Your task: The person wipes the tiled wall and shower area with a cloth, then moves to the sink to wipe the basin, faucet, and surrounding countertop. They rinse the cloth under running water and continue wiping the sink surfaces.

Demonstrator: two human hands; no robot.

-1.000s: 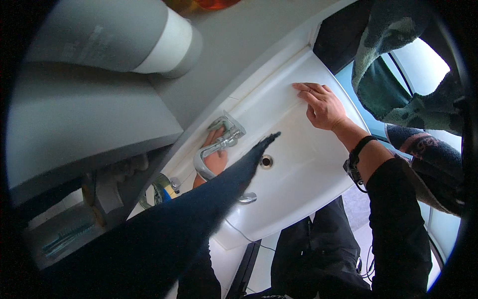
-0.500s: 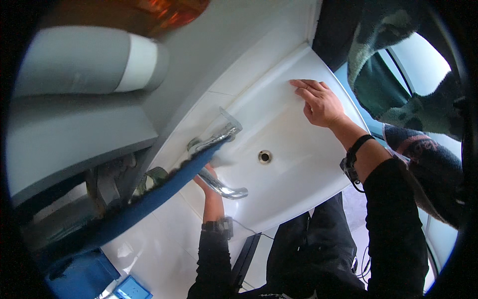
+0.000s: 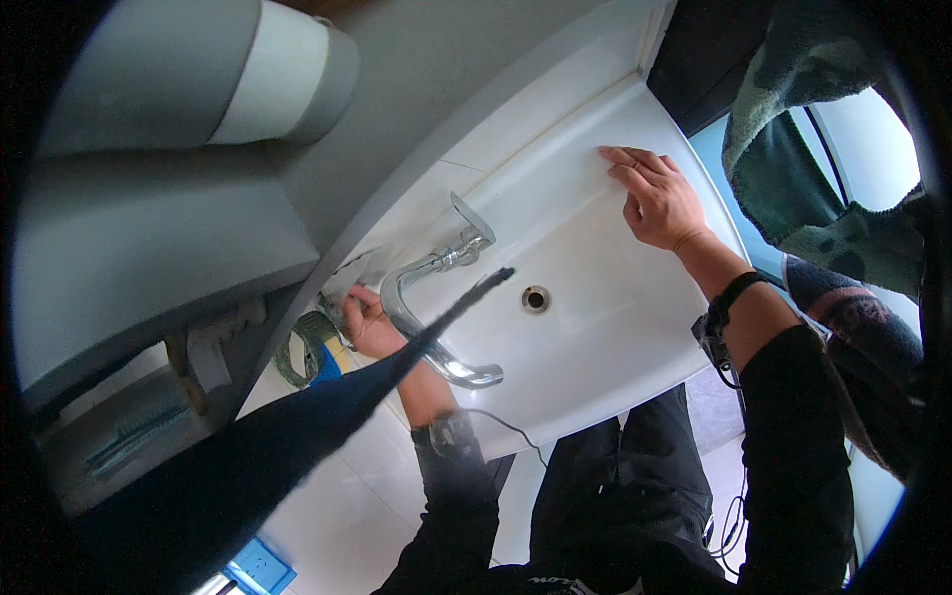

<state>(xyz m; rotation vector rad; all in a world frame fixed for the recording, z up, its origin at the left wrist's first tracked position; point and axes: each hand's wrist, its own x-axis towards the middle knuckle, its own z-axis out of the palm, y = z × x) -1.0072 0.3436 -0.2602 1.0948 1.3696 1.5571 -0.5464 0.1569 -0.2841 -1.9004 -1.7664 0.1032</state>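
White sink [image 3: 595, 342] with a curved edge, chrome tap [image 3: 397, 293] mounted at its tiled side, round drain [image 3: 535, 299] in its bottom, right hand [image 3: 659, 196] on its inner slope, grey shelf [image 3: 178, 223] bearing a white-banded bottle [image 3: 188, 69]

Your left hand [image 3: 373, 325] has moved out from behind the tap [image 3: 395, 293] and now sits just left of it, fingers bent inward. The dark strip [image 3: 288, 446] now crosses your wrist, which it cleared half a second ago. The blue box [image 3: 261, 567], which the strip hid a second ago, now shows.
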